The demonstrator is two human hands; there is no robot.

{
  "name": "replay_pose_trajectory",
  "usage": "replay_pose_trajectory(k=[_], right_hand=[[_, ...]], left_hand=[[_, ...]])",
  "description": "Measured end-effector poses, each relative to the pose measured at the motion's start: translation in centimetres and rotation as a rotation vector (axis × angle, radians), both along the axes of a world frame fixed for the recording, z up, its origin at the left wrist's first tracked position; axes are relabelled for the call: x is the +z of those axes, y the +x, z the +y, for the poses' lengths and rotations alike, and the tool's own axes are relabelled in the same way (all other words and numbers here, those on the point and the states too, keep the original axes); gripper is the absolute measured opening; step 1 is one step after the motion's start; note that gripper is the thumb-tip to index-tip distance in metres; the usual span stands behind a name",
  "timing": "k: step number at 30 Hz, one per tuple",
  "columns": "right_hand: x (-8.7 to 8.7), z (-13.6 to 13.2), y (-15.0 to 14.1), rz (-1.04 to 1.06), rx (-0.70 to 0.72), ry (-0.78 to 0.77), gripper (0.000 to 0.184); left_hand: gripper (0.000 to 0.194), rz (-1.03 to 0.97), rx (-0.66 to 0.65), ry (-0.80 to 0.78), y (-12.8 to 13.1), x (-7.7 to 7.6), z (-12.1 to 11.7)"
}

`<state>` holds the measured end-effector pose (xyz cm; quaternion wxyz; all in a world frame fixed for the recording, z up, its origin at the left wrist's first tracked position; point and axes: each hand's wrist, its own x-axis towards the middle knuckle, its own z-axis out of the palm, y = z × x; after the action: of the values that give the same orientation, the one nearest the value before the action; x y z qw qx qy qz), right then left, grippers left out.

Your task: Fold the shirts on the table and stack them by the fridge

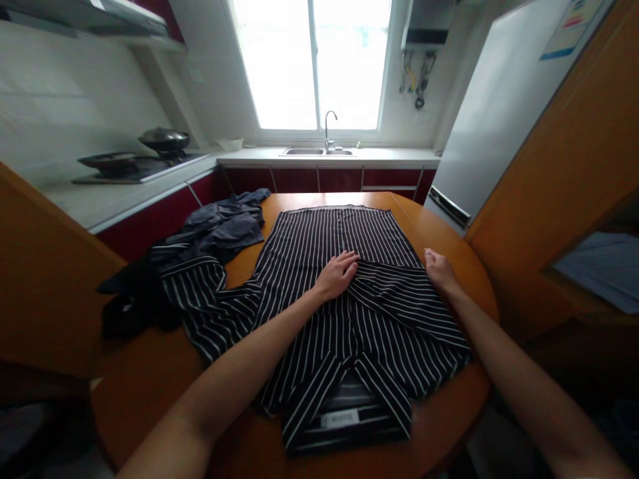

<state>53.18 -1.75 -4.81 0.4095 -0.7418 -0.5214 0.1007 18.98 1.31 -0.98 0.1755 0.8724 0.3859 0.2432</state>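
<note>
I see L hand (338, 275) open, flat on striped button-up (305, 256); R hand (439, 269) curled, grip unclear. Lifting L might unfold sleeve (407, 293).

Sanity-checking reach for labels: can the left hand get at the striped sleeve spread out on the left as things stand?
Probably yes. The left hand rests on the shirt, and the sleeve lies mostly uncovered on that side, though its outer end meets the dark clothes.
</note>
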Motion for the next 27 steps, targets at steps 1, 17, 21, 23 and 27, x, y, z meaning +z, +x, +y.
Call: replay_pose_trajectory(k=[1, 17, 21, 23, 27], right_hand=[[0.0, 0.0, 0.0, 0.003, 0.002, -0.003, 0.053], [0.1, -0.6, 0.0, -0.005, 0.023, -0.059, 0.056], [-0.2, -0.5, 0.3, -0.007, 0.013, -0.146, 0.060], [-0.4, -0.5, 0.6, -0.015, 0.027, -0.177, 0.062], [-0.9, -0.2, 1.3, -0.036, 0.033, -0.226, 0.064]], left_hand=[[0.049, -0.040, 0.042, 0.021, 0.0, 0.0, 0.1], [0.051, 0.311, 0.079, 0.027, -0.8, 1.6, -0.7], [0.047, 0.181, 0.039, 0.069, -2.0, 6.5, -1.0], [0.042, 0.077, 0.046, 0.144, -3.6, 9.0, -1.0], [0.036, -0.014, 0.225, 0.269, -10.0, 12.0, -0.3]])
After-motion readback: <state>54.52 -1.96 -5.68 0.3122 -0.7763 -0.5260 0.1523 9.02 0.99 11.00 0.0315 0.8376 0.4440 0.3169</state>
